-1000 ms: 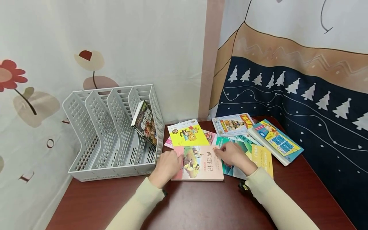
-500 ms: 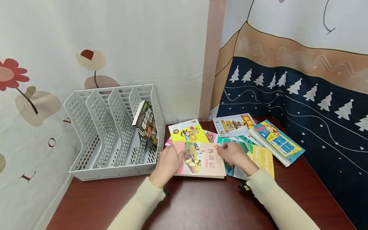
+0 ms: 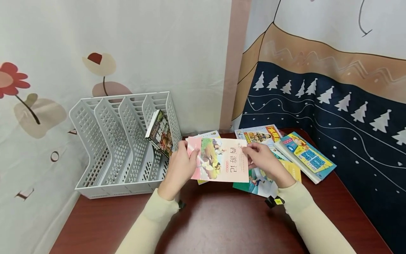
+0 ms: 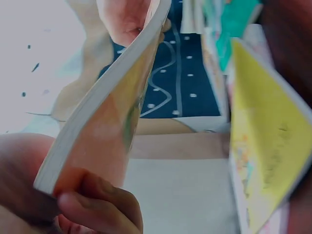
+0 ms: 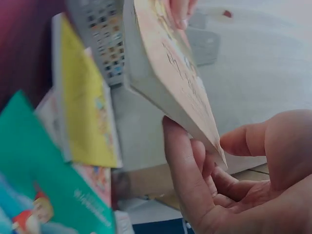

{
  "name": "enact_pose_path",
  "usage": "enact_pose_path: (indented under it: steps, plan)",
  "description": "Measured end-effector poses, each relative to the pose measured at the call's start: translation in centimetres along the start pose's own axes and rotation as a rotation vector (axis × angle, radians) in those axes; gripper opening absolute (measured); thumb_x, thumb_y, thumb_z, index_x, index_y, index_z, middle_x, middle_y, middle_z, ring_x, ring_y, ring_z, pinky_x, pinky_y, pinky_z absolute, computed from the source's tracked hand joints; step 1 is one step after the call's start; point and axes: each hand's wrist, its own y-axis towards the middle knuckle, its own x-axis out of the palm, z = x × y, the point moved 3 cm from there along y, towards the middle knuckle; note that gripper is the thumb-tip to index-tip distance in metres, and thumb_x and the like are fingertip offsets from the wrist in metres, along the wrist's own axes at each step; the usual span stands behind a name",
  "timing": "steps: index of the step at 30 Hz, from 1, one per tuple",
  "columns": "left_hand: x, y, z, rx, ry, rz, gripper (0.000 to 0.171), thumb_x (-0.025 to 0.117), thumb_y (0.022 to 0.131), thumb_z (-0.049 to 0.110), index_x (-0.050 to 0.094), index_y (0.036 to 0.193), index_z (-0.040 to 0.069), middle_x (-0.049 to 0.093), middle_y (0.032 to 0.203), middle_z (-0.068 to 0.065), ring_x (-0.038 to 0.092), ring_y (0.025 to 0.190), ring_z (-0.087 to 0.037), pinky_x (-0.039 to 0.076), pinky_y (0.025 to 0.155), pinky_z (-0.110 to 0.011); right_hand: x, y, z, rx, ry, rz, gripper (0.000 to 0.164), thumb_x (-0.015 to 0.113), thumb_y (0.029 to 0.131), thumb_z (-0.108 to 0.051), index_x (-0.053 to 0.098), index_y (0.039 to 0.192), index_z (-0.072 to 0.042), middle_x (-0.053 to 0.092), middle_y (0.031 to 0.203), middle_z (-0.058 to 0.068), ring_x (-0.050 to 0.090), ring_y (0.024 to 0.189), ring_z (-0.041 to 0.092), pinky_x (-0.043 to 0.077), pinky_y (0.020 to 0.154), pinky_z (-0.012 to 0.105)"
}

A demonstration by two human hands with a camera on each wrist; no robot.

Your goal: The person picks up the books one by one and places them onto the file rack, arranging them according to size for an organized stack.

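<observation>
Between both hands is a pink book (image 3: 219,160) with a picture cover, raised above the other books. My left hand (image 3: 180,164) grips its left edge, thumb on the cover; in the left wrist view its fingers curl under the book (image 4: 107,131). At the opposite edge my right hand (image 3: 268,162) pinches the book, thumb on top and fingers beneath, as the right wrist view also shows. A yellow book (image 5: 87,97) lies below, largely hidden by the pink one in the head view. Close under the right hand lies a green book (image 3: 258,183).
A light grey file rack (image 3: 123,188) with several slots stands at the left; a dark-covered book (image 3: 161,134) leans in its rightmost part. More books, including a blue one (image 3: 311,157) and a white-bordered one (image 3: 258,134), lie at the right back of the brown table (image 3: 215,222).
The pink book has been lifted off the table and away from the pile. Both hands rose with it, and the left fingers have gone under its edge.
</observation>
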Motion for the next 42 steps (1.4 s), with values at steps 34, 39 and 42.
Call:
enact_pose_path:
  steps: [34, 39, 42]
  plan:
    - [-0.9, 2.9, -0.7, 0.023, -0.106, -0.205, 0.056, 0.056, 0.103, 0.053, 0.059, 0.144, 0.015, 0.075, 0.118, -0.014, 0.071, 0.105, -0.033, 0.055, 0.094, -0.053, 0.8, 3.3, -2.3, -0.115, 0.267, -0.129, 0.057, 0.055, 0.11, -0.032, 0.038, 0.162, -0.017, 0.071, 0.126, 0.024, 0.08, 0.087, 0.03, 0.066, 0.067, 0.04]
    - [0.6, 3.0, -1.0, 0.113, -0.214, -0.447, 0.041, 0.059, 0.103, 0.051, 0.078, 0.109, 0.015, 0.075, 0.086, -0.006, 0.071, 0.074, -0.021, 0.058, 0.075, -0.039, 1.3, 3.0, -2.2, -0.104, 0.207, -0.2, 0.063, 0.058, 0.108, -0.036, 0.035, 0.165, -0.021, 0.074, 0.124, 0.022, 0.08, 0.088, 0.032, 0.066, 0.068, 0.04]
    - [1.2, 2.7, -1.0, 0.104, -0.33, -0.588, 0.037, 0.061, 0.104, 0.047, 0.076, 0.109, 0.014, 0.075, 0.077, -0.003, 0.072, 0.064, -0.018, 0.06, 0.065, -0.034, 1.5, 2.7, -2.1, -0.107, 0.166, -0.218, 0.068, 0.061, 0.106, -0.039, 0.034, 0.166, -0.023, 0.075, 0.125, 0.02, 0.08, 0.089, 0.033, 0.066, 0.069, 0.04]
